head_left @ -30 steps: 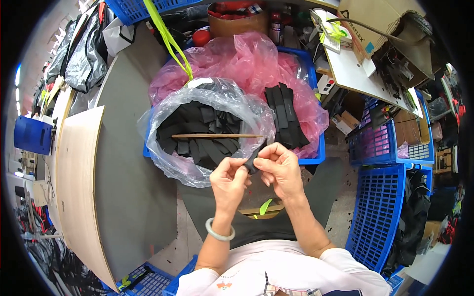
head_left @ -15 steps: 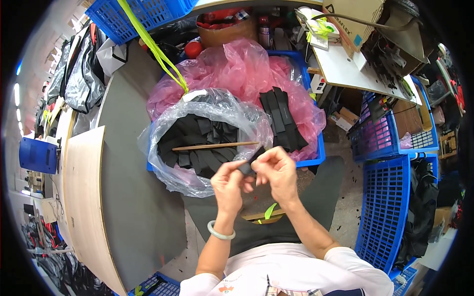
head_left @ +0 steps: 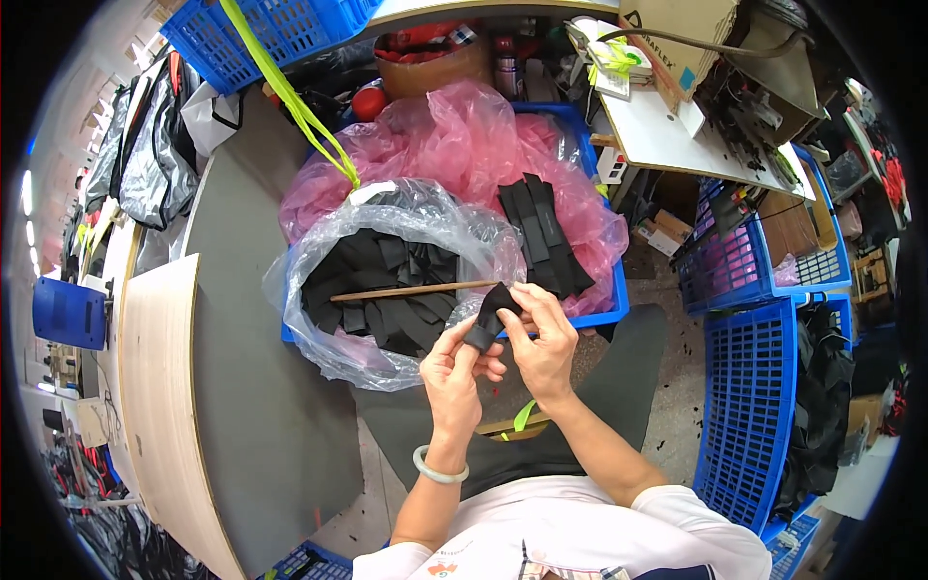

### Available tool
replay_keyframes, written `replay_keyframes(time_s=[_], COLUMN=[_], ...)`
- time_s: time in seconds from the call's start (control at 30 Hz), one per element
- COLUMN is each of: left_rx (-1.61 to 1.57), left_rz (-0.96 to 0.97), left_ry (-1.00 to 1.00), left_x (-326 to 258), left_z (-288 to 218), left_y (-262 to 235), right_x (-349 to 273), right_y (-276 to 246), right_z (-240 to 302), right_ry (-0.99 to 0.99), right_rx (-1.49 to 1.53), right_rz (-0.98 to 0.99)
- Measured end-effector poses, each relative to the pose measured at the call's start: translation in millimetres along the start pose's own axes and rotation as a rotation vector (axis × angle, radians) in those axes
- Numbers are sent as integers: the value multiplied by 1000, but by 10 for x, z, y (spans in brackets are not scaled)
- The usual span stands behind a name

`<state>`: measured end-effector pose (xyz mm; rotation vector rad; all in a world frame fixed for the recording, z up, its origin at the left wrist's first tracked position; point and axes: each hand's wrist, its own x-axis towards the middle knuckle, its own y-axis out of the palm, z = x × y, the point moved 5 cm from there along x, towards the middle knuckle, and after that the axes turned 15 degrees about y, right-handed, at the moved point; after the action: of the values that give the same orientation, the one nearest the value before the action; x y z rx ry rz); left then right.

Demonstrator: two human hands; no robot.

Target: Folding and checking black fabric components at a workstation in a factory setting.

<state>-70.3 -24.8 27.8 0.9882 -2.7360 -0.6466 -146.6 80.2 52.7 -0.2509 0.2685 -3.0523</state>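
Observation:
Between my two hands is a short black fabric strip, bent or folded over. My left hand pinches its lower end, and my right hand grips the upper end on the other side. Just beyond them a clear plastic bag lies with its mouth spread, filled with loose black strips. A thin wooden stick rests across that bag. To its right, a bundle of longer black strips lies on pink plastic sheeting.
A blue crate holds the bags. Grey board and a wooden panel flank my left side. Blue baskets stand at right, below a white shelf. Yellow-green straps hang from an upper blue crate.
The black strip has been turned so that more of its face shows between my fingers. My right hand has shifted slightly and its grip has changed.

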Motion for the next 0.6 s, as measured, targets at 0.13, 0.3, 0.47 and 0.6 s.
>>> replay_keyframes(time_s=[0.13, 0.3, 0.47, 0.6], left_rx=[7, 87, 88, 135], left_rz=[-48, -9, -56, -71], left_ry=[11, 69, 65, 73], left_x=[-34, -11, -30, -47], left_z=[11, -20, -22, -29], left_y=[11, 10, -17, -6], right_x=[-19, 87, 28, 19], right_y=[-26, 25, 42, 15], right_z=[-14, -368, -240, -141], right_ry=[-16, 392, 348, 226], right_rx=[-32, 395, 219, 116], right_rz=[-75, 143, 136, 106])
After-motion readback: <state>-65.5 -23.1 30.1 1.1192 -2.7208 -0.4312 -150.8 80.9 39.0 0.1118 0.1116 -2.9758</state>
